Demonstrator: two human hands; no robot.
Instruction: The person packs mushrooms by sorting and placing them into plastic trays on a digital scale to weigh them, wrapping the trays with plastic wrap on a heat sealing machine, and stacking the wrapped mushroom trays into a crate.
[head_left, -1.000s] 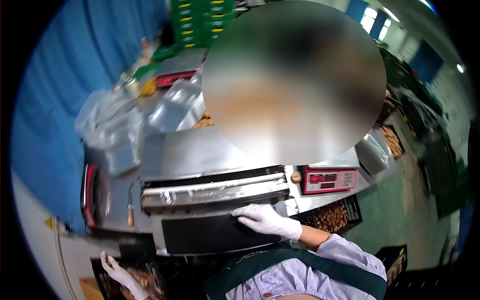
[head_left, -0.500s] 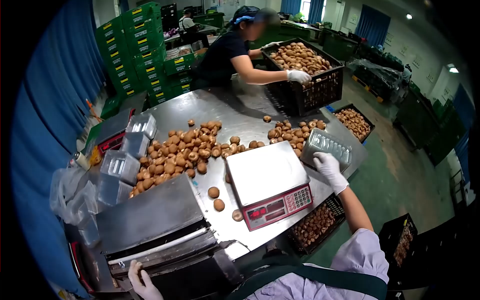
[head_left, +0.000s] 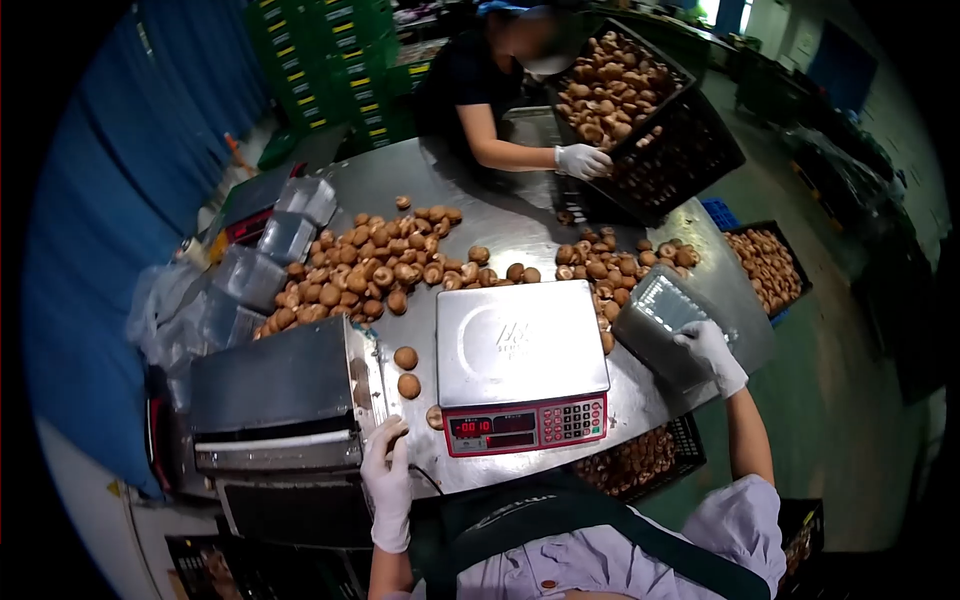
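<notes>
My right hand (head_left: pixel 714 358), in a white glove, grips the near-right side of a stack of clear plastic trays (head_left: pixel 662 318) on the steel table's right side. My left hand (head_left: pixel 388 482), also gloved, is raised with fingers apart. It is beside the right edge of a flat metal-topped machine (head_left: pixel 275 375) and holds nothing. Between my hands stands a red-framed digital scale (head_left: pixel 522 345) with a bare plate. Its display reads about -0.010. Brown mushrooms (head_left: pixel 365 265) are heaped behind the machine, and another pile of mushrooms (head_left: pixel 598 262) lies behind the scale and trays.
Across the table (head_left: pixel 500 215), a co-worker (head_left: pixel 468 100) holds a tilted black crate (head_left: pixel 690 150) full of mushrooms. More clear trays (head_left: pixel 248 278) stand at left. A mushroom crate (head_left: pixel 765 265) is beyond the right edge; another crate (head_left: pixel 640 462) sits below the near edge.
My left hand has moved right and up, away from the machine's front. My right hand still holds the trays, now turned at an angle. The co-worker's crate has tipped more steeply. The view has shifted.
</notes>
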